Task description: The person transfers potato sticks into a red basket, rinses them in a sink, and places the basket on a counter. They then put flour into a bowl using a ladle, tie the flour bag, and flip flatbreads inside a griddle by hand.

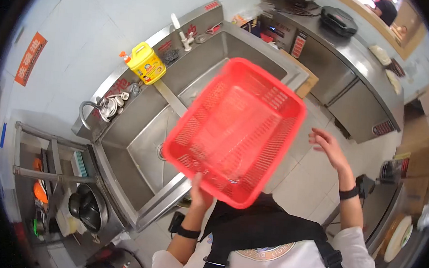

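A red plastic basket [234, 128] with slotted walls is held up in front of my body, tilted, over the right part of the sink and the floor. My left hand [201, 194] grips its near rim at the lower left corner; some of the fingers are hidden by the basket. Apart from the basket, to its right, my right hand [328, 143] hangs in the air with fingers spread and nothing in it. Wet-looking glints show on the basket's bottom.
Behind the basket is a two-basin steel sink [140, 144] with a white tap [183, 36] and a yellow detergent jug [147, 63]. A rack with black bowls [88, 207] stands at left. Steel counters [356, 59] line the right, and another person [385, 11] shows through an opening.
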